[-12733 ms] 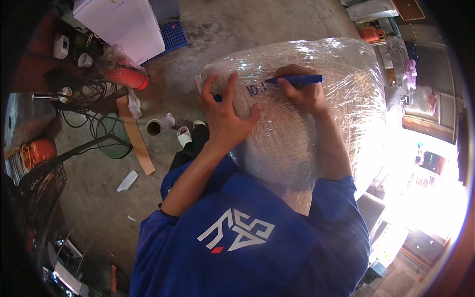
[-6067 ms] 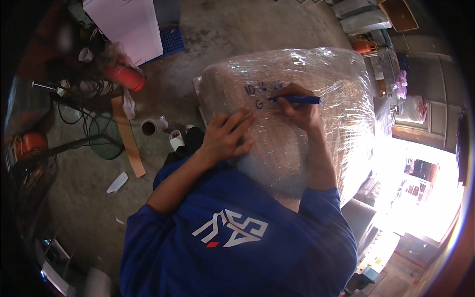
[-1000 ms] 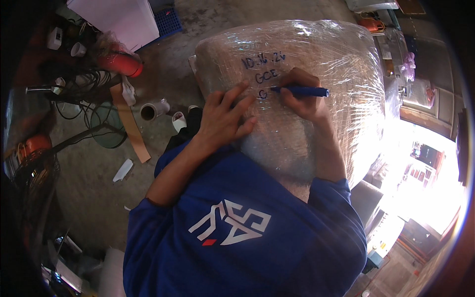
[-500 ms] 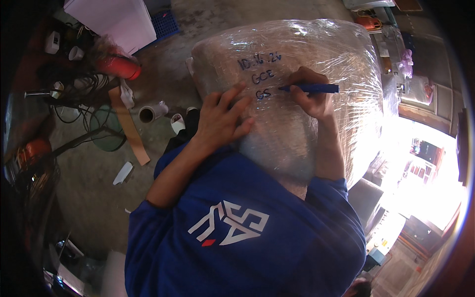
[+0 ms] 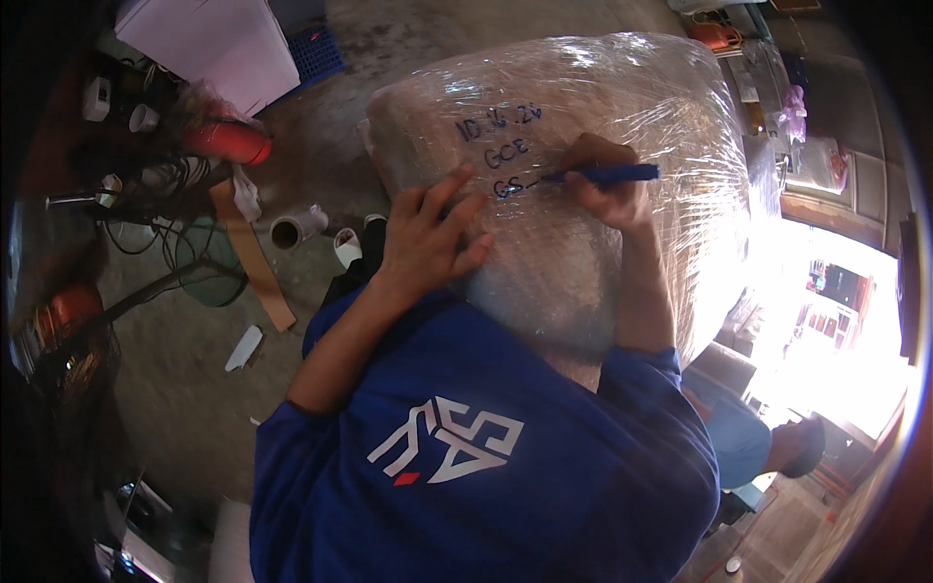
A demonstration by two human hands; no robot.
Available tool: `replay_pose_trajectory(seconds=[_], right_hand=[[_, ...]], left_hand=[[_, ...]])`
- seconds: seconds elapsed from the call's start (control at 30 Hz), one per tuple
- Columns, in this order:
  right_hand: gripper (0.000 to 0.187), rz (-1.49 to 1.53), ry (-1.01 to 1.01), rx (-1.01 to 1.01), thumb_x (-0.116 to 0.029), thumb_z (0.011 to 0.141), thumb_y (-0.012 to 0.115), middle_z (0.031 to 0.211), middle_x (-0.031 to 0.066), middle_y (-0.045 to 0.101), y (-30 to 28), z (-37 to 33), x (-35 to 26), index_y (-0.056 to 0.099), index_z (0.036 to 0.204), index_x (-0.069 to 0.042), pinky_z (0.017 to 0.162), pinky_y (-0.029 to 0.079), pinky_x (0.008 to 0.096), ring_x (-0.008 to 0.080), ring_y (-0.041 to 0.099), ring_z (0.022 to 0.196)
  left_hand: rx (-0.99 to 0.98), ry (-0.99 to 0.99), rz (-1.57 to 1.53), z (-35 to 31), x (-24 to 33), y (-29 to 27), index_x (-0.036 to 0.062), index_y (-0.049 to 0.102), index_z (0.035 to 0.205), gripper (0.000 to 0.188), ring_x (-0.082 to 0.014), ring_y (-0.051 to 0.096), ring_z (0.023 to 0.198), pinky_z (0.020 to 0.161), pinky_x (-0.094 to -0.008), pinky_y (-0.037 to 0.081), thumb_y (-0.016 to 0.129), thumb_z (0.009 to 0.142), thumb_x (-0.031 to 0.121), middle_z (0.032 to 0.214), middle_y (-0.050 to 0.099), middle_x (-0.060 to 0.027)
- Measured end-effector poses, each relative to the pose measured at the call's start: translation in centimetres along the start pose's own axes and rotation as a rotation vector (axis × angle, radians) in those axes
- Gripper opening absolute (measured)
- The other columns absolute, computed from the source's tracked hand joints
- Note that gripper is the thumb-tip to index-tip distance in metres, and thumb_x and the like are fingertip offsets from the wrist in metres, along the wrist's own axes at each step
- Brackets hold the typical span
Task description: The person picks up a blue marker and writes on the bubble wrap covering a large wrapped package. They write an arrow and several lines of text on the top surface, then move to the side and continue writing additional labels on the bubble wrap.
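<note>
A large bundle (image 5: 554,282) wrapped in shiny clear stretch film lies in front of me, brownish under the plastic. Handwritten dark marks (image 5: 505,152) run in three lines on its upper left face. My right hand (image 5: 612,189) grips a blue marker pen (image 5: 627,174), its tip touching the film at the end of the lowest line. My left hand (image 5: 428,233) rests with fingers spread on the film, just left of the writing, and holds nothing.
On the floor to the left lie a cardboard strip (image 5: 255,257), a hollow tube roll (image 5: 298,227), a white scrap (image 5: 244,348) and a red cylinder (image 5: 233,142). A white box (image 5: 214,44) stands at the back left. A person in a light-blue top (image 5: 734,437) is at the lower right.
The marker has added a short dash to the lowest line. My left hand stays on the film. A person in light blue has come into view at the lower right.
</note>
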State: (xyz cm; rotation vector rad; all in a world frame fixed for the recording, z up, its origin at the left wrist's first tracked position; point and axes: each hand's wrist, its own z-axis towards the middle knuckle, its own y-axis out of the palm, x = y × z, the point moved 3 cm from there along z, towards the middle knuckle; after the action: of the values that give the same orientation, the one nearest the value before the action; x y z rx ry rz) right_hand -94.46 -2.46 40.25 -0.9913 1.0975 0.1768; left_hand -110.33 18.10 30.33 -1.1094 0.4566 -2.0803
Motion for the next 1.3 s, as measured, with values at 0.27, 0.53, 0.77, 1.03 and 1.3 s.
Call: replay_pose_trajectory(seconds=[0.27, 0.53, 0.77, 1.03, 1.3], right_hand=[[0.021, -0.060, 0.133, 0.006, -0.012, 0.085, 0.074, 0.096, 0.0112, 0.073, -0.5, -0.6, 1.1, 0.074, 0.102, 0.000, 0.077, 0.055, 0.0332, 0.0205, 0.070, 0.088], [0.018, -0.043, 0.033, -0.042, -0.012, 0.085, 0.075, 0.093, 0.0103, 0.072, -0.2, -0.1, 0.3, 0.074, 0.098, 0.000, 0.075, 0.052, 0.0337, 0.0183, 0.068, 0.086], [0.017, -0.073, 0.115, -0.033, -0.011, 0.085, 0.074, 0.094, 0.0111, 0.073, -0.1, -0.1, 0.0, 0.074, 0.098, -0.001, 0.078, 0.054, 0.0339, 0.0200, 0.069, 0.088], [0.018, -0.116, 0.082, -0.055, -0.012, 0.085, 0.073, 0.096, 0.0108, 0.073, -0.4, -0.4, 0.7, 0.073, 0.100, -0.002, 0.078, 0.055, 0.0346, 0.0196, 0.069, 0.089], [0.019, 0.057, 0.177, 0.135, -0.011, 0.088, 0.071, 0.096, 0.0093, 0.072, -3.0, -1.4, 2.2, 0.071, 0.103, -0.001, 0.078, 0.054, 0.0326, 0.0177, 0.067, 0.089]], left_hand=[[-0.012, -0.001, 0.003, 0.0, 0.0, 0.0, 0.0163, 0.065, 0.124, 0.047, -0.0264, 0.052, 0.101, 0.089, -0.0388, 0.047, 0.072, 0.084, 0.040, 0.146, 0.053, -0.0044], [-0.014, 0.004, 0.000, 0.1, 0.0, -0.1, 0.0166, 0.065, 0.124, 0.048, -0.0264, 0.051, 0.099, 0.088, -0.0385, 0.047, 0.074, 0.083, 0.039, 0.145, 0.053, -0.0045], [-0.006, 0.005, -0.014, 0.2, 0.0, 0.0, 0.0169, 0.065, 0.123, 0.047, -0.0268, 0.052, 0.098, 0.089, -0.0385, 0.047, 0.074, 0.082, 0.038, 0.143, 0.054, -0.0050], [0.003, 0.002, -0.006, 0.2, 0.1, -0.1, 0.0163, 0.066, 0.122, 0.048, -0.0277, 0.052, 0.097, 0.087, -0.0389, 0.047, 0.075, 0.081, 0.038, 0.143, 0.055, -0.0056], [0.007, 0.002, -0.013, 0.2, -0.1, 0.0, 0.0168, 0.067, 0.122, 0.047, -0.0278, 0.052, 0.096, 0.087, -0.0395, 0.048, 0.075, 0.081, 0.038, 0.143, 0.055, -0.0046]])
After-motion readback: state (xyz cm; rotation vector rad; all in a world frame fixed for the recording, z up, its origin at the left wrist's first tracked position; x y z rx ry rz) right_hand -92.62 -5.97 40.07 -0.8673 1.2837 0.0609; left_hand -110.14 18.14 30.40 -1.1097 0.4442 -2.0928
